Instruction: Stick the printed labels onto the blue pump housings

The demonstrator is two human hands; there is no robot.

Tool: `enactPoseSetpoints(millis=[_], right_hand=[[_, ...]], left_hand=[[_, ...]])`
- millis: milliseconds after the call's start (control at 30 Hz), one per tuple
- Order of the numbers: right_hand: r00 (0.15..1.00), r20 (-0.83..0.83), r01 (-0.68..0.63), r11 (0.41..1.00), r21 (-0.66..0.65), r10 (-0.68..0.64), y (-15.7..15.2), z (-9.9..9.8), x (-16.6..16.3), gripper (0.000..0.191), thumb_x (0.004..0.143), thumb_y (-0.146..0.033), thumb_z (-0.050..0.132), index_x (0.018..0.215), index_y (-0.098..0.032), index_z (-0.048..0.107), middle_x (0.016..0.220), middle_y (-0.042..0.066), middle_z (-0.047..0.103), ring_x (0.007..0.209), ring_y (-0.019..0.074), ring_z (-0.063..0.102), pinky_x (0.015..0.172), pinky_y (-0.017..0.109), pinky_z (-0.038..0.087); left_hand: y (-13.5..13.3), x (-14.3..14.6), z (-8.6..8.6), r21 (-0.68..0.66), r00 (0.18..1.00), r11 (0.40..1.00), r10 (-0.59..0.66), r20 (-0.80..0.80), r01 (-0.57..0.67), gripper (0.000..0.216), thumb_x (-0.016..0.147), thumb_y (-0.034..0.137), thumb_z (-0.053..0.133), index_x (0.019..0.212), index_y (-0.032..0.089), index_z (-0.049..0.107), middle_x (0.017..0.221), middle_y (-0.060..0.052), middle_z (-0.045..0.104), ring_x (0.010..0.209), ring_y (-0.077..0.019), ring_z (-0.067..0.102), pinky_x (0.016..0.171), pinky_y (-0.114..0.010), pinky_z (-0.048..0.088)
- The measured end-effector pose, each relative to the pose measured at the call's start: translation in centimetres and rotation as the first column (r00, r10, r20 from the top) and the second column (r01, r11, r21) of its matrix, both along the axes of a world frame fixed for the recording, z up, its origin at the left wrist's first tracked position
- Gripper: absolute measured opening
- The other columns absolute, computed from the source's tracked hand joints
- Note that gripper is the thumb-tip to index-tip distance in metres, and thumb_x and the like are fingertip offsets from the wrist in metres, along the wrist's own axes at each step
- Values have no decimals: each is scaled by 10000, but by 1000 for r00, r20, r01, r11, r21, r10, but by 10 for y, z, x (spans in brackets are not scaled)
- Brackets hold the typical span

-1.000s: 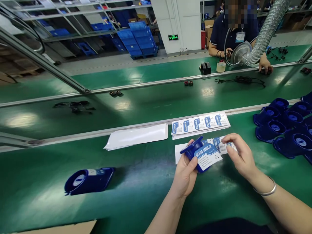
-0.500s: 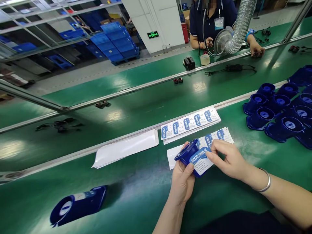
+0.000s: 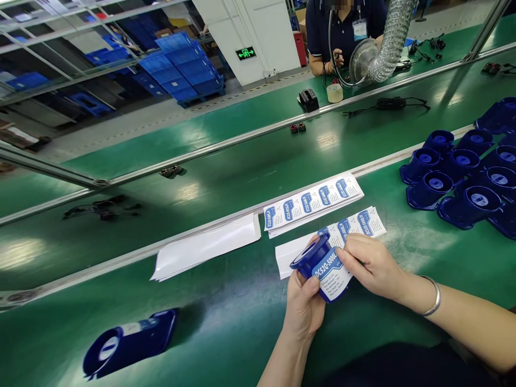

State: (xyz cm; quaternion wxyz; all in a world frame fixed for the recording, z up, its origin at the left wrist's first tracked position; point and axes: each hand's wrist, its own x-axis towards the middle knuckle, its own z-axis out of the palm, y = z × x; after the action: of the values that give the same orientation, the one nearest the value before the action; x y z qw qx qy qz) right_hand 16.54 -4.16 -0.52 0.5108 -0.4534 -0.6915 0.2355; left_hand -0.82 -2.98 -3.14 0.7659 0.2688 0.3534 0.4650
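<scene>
Wrapped round a dark blue plastic pump housing [image 3: 311, 257], my left hand [image 3: 304, 303] holds it tilted above the green table. A blue-and-white label [image 3: 332, 275] printed "DC52Q-5000L/H" lies against the housing's side. My right hand [image 3: 368, 263] is closed, thumb and forefinger at the label's right edge, and covers the end of its print. Behind both hands lies a label sheet [image 3: 365, 223], partly bare white backing at its left end. Another housing [image 3: 133, 344], also bearing a label, rests on its side at the lower left.
A stack of label sheets [image 3: 314, 204] and blank white sheets [image 3: 207, 247] lie along the metal rail. Several blue housings [image 3: 470, 207] stand at the right. Across the line, a co-worker [image 3: 342, 37] sits behind a silver duct [image 3: 393, 40]. Cables [image 3: 391, 106] lie on the middle strip.
My right thumb and fingers have shifted slightly left over the label, which now sits closer round the housing. The housing has turned a little. The co-worker's arm at the right has drawn back.
</scene>
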Motion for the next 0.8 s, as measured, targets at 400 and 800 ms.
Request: enactPoseSetpoints(millis=[400,800], right_hand=[[869,-483,-102,915,-391,-109,-7,-32,-25,385,1002,-516,540,761,-241,418,715,-26,498,675,160,484,662,318,402],[884,-466,-188,946,-264,45,13,-26,10,479,1005,-603,437,1291,-243,572,1299,101,618,1227,266,576,1092,460,437]], left_hand=[[-11,-7,2,40,995,998,-53,86,50,763,654,557,864,1328,273,646,1259,-111,716,1161,-357,668,1028,-477,534],[3,5,11,-239,955,931,-236,181,276,442,926,505,617,1137,123,685,1010,-149,749,839,-266,730,637,-343,598]])
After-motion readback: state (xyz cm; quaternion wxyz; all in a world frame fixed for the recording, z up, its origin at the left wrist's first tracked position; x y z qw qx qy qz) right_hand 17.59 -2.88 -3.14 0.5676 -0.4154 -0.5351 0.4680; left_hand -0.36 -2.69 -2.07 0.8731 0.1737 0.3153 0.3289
